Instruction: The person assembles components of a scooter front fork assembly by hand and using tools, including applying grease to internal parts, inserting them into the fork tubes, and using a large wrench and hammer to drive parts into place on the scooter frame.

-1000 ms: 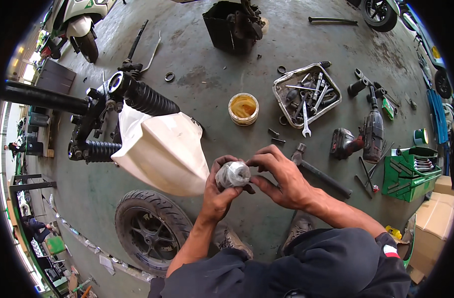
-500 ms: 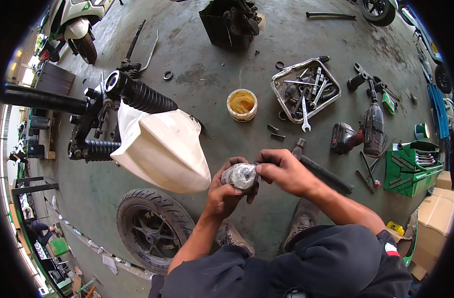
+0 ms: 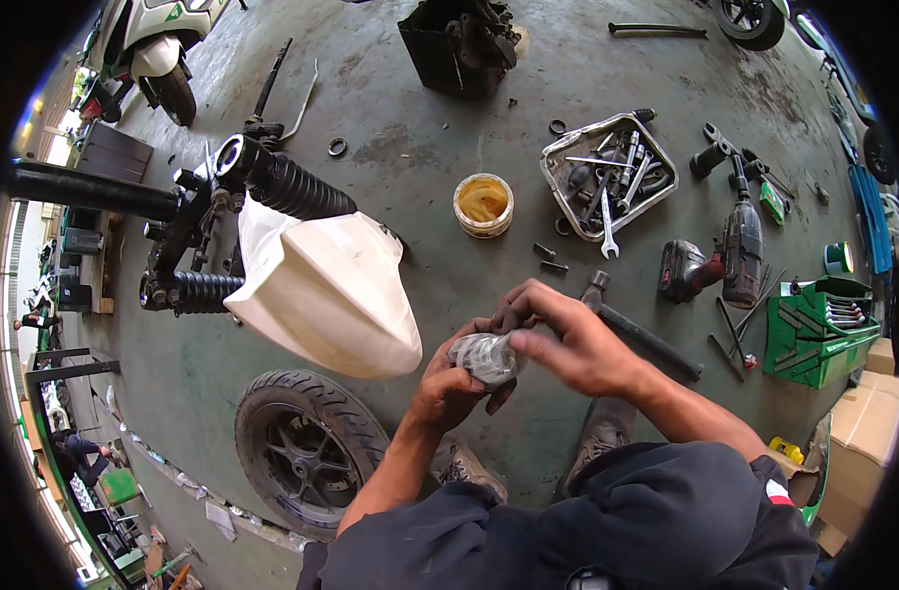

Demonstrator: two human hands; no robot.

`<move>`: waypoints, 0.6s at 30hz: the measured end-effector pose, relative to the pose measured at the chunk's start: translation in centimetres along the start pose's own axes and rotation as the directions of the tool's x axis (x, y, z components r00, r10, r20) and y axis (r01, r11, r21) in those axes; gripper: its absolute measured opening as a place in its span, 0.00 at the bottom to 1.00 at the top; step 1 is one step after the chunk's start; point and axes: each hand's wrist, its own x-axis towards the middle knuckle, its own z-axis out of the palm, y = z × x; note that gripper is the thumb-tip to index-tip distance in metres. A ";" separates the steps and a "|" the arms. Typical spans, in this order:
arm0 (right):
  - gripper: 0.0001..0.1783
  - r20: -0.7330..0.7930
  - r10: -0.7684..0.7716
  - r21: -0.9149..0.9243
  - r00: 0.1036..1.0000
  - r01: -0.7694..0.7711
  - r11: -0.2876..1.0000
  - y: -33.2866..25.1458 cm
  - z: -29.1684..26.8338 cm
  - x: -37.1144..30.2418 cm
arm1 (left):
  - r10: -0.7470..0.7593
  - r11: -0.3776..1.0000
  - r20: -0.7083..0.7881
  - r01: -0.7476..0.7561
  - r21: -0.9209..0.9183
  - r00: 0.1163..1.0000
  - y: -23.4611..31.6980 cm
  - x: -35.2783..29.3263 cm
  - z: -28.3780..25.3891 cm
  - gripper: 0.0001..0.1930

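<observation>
My left hand (image 3: pixel 440 392) holds a round, silvery part wrapped in clear plastic (image 3: pixel 483 359), thumb on the near side and fingers curled under it. My right hand (image 3: pixel 575 342) is closed at the far right edge of this bundle, thumb and bent fingers pinching the plastic. The kind of part inside is hidden by the shiny wrap. Both hands are above the floor, in front of my knees. To their left is the white front fender (image 3: pixel 336 287) with black fork legs. A hammer (image 3: pixel 646 339) lies just beyond my right forearm.
A wheel with tyre (image 3: pixel 312 454) lies left of my feet. Ahead are an open grease tub (image 3: pixel 483 232), a tray of wrenches and sockets (image 3: pixel 551 187), and small bolts (image 3: pixel 555 266). A cordless impact wrench (image 3: pixel 742 258) and green toolbox (image 3: pixel 813 356) sit on the right.
My right hand has shifted up over the far side of the wrapped part, its fingers more curled. The part has tilted, and its ring-shaped end no longer faces up.
</observation>
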 end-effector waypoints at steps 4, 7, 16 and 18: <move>0.15 0.058 0.321 0.482 0.945 -0.308 0.821 0.9 -1.2 -0.3 | -0.089 0.996 0.096 0.089 -0.002 0.991 0.3 0.1 0.2 0.37; 0.15 -0.044 0.171 0.065 0.984 -0.168 0.984 -0.2 -1.0 -0.6 | -0.081 0.997 -0.065 0.079 -0.022 0.995 -0.6 -0.5 -0.5 0.37; 0.12 0.052 -0.253 -0.578 0.966 0.235 0.781 -1.2 -1.7 -0.3 | 0.020 1.000 -0.088 -0.022 -0.022 0.996 0.3 0.0 -0.4 0.33; 0.12 0.013 -0.279 -0.540 0.960 0.242 0.806 -2.1 -2.8 -0.6 | 0.066 0.997 -0.149 -0.071 -0.027 0.987 0.4 0.4 -0.7 0.33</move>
